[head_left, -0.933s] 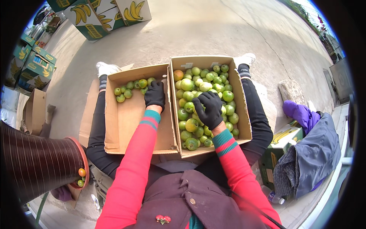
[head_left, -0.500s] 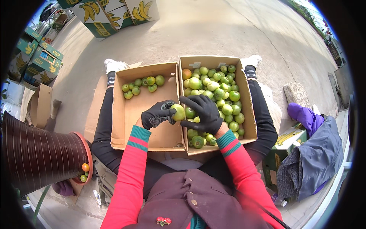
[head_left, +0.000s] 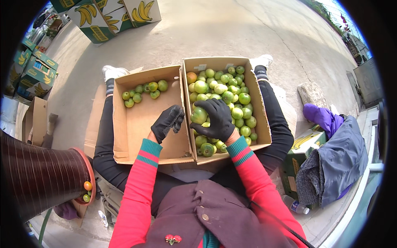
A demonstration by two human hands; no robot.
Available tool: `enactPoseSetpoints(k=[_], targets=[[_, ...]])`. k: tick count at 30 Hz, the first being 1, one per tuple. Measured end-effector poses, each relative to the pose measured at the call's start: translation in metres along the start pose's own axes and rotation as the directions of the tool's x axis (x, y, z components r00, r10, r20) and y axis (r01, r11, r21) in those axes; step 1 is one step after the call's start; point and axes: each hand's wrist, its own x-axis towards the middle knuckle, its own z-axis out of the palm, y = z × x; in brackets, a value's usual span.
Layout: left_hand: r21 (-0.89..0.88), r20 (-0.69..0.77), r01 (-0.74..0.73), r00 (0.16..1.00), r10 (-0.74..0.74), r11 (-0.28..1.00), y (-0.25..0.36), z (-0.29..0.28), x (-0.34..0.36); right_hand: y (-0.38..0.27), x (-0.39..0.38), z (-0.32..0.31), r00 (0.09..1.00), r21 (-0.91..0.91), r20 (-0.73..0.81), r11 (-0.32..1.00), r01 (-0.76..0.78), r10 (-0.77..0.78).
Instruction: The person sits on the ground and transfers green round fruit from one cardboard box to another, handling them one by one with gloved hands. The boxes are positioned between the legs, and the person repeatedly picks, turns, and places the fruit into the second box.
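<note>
Two open cardboard boxes stand side by side between my legs. The left box (head_left: 136, 142) holds a small cluster of green tomatoes (head_left: 137, 98) in its far part. The right box (head_left: 264, 132) is filled with many green tomatoes (head_left: 223, 87), with an orange-tinged one in its far left corner. My right hand (head_left: 216, 120), in a black glove, curls around a pale green tomato (head_left: 199, 115) at the left side of the right box. My left hand (head_left: 167, 122), in a dotted black glove, hovers over the left box near the shared wall. Its fingers are loosely bent, with nothing visible in them.
A dark ribbed tub (head_left: 45, 177) lies on its side at left, two or so tomatoes (head_left: 87, 186) at its rim. Banana cartons (head_left: 99, 25) stand far left. At right are a grey jacket (head_left: 339, 157), a purple garment (head_left: 322, 118), a plastic bottle (head_left: 295, 204) and a stone (head_left: 311, 94).
The pale tomato has left my left hand, which is now empty. My right hand has closed around a pale green tomato. The whole view has shifted slightly.
</note>
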Motion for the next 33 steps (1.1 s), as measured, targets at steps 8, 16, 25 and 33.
enactPoseSetpoints(k=[8,16,25,33], targets=[[-0.009,-0.124,0.172,0.977,-0.172,0.985,0.005,0.013,0.002,0.037,-0.069,-0.068,0.934,-0.214,0.096,0.923,-0.319,0.345],[0.138,-0.562,-0.002,0.823,0.080,0.990,-0.017,-0.009,0.012,0.000,-0.014,-0.050,0.940,0.013,-0.054,0.941,-0.338,0.338],[0.774,-0.605,0.232,0.548,0.578,0.590,-0.015,-0.037,0.029,0.009,0.008,0.040,0.999,-0.163,-0.035,0.986,-0.041,0.036],[0.925,-0.374,0.326,0.870,0.321,0.193,0.014,-0.075,0.077,0.013,0.002,0.045,0.999,-0.133,0.025,0.991,-0.022,0.026]])
